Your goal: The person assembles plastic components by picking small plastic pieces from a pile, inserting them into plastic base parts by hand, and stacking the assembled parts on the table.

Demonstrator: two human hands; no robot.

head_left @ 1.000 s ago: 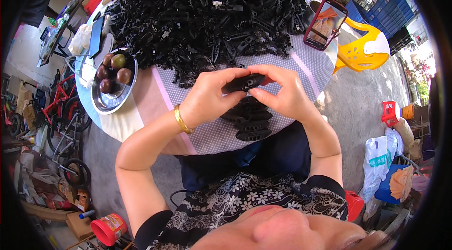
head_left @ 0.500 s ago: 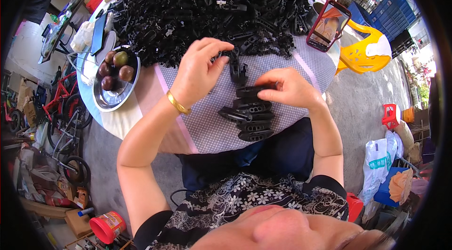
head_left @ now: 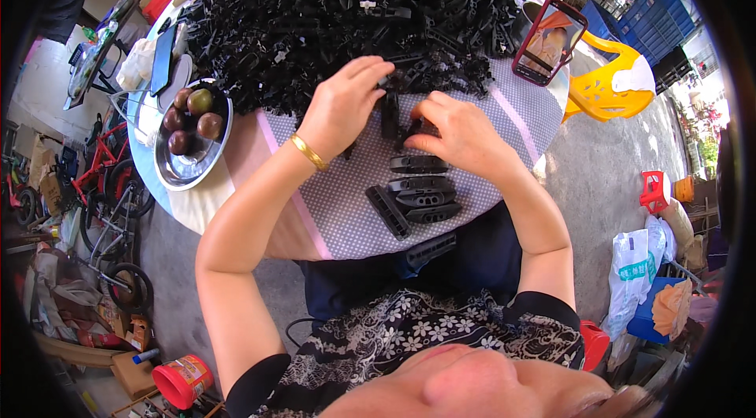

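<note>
My left hand [head_left: 345, 107], with a gold bangle at its wrist, is at the near edge of a large heap of small black plastic parts [head_left: 331, 16]. Its thumb and fingers pinch a black plastic part [head_left: 390, 115] that hangs down between my hands. To its right my right hand [head_left: 455, 133] has curled its fingers and thumb round a small dark part, mostly hidden. Below that hand lies a row of long black plastic pieces with holes [head_left: 425, 185]. One piece [head_left: 388, 211] slants beside the row's left end. Another black piece [head_left: 431, 251] is past the table's near edge, over my lap.
The round table has a patterned cloth [head_left: 339, 205]. At its left are a metal bowl [head_left: 189, 178] of round dark fruit and a blue phone [head_left: 164, 59]. A red-framed phone [head_left: 550, 44] stands at the right, near a yellow chair [head_left: 610, 91].
My right hand has moved up and left, closer to my left hand. The slanted piece has turned steeper and slid nearer the edge. A black piece now shows over my lap.
</note>
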